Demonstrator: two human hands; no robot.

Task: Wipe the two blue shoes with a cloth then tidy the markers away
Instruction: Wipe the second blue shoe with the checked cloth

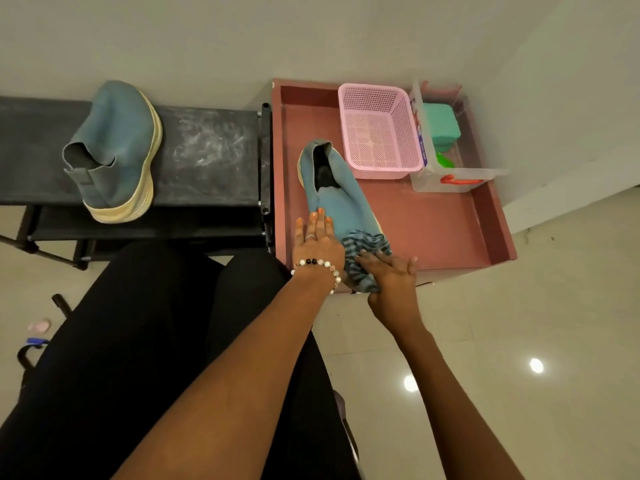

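Note:
One blue shoe [341, 192] lies in the red tray [446, 223], toe toward me. My left hand [317, 239] rests flat on its left side with straight fingers. My right hand [389, 277] presses a blue striped cloth [363, 252] against the shoe's toe, fingers stretched out over the cloth. The second blue shoe [116, 150] stands tipped on its side on the black bench [207, 157] to the left, apart from both hands. No markers can be made out with certainty.
A pink mesh basket [379, 128] stands at the back of the tray. Beside it a clear plastic box [446, 157] holds a green block and coloured items. My dark-clothed legs [156, 341] fill the lower left. Glossy tiled floor [519, 341] lies to the right.

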